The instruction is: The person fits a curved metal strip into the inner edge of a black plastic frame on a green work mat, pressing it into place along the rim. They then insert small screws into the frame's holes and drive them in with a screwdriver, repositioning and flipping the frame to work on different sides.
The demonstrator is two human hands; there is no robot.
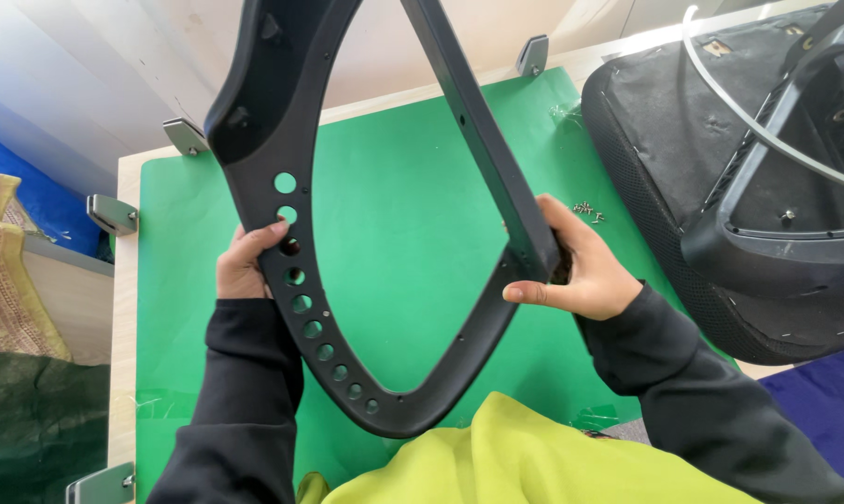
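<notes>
Hands clasp a black plastic chair frame (296, 280) above the green-covered counter (403, 215), left hand (245, 266) and right hand (581, 266) each closed around a side bar.

The black plastic loop-shaped frame (385, 280) runs off the top edge at twelve o'clock; the small scattered metal screws (587, 212) at two o'clock look too tiny to count.

- A black plastic chair frame (385, 233) is held upright above the green mat.
- It forms a curved open loop, with round holes along its left limb.
</notes>
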